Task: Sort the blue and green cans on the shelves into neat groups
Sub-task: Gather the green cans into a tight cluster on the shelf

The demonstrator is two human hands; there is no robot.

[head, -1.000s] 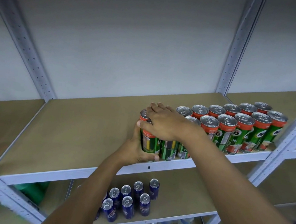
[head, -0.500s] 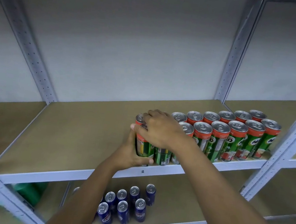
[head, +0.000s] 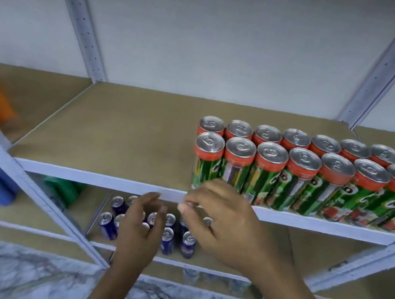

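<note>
**Green cans lined up, hands drop toward the blue ones**

A metal rack fills the view, its upper shelf (head: 107, 137) carrying the green cans (head: 298, 177) in two straight rows along the right half, the front row flush with the front edge. Eight lids show in the back row and at least seven in the front, the rest cut off at the right border. On the lower shelf (head: 266, 246), near its left end, stand the blue cans (head: 187, 244), roughly ten, partly hidden by the hands. The right hand (head: 221, 225) and left hand (head: 142, 227) hover just below the upper shelf's front rail, fingers loosely spread, holding nothing. The likely hazard: a knuckle rising under that rail could clip the end green can and topple the row, and a hasty reach could knock the loosely grouped blue cans over.
</note>
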